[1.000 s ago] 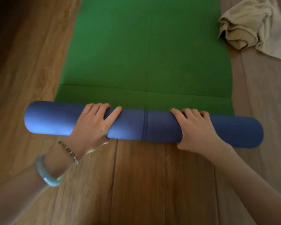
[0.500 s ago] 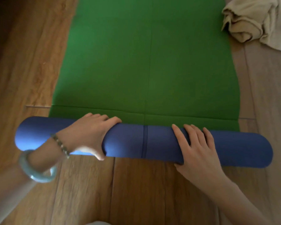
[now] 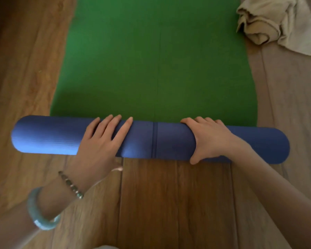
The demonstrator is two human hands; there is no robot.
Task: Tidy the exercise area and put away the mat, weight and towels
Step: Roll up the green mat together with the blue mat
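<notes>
Wooden floor (image 3: pixel 169 203), green mat (image 3: pixel 156 69) flat on it, near end rolled into a blue tube, beige towel (image 3: pixel 276 22) by its far right edge, left hand (image 3: pixel 99 146) flat on the roll, fingers straight, right hand (image 3: pixel 212 139) curled round it

We take this for a room in a home, used for exercise. Wood-plank floor (image 3: pixel 151 203). A half-rolled mat (image 3: pixel 151 60), green face and blue back, lies on it. A crumpled beige towel (image 3: pixel 276 24) lies just beside.
</notes>
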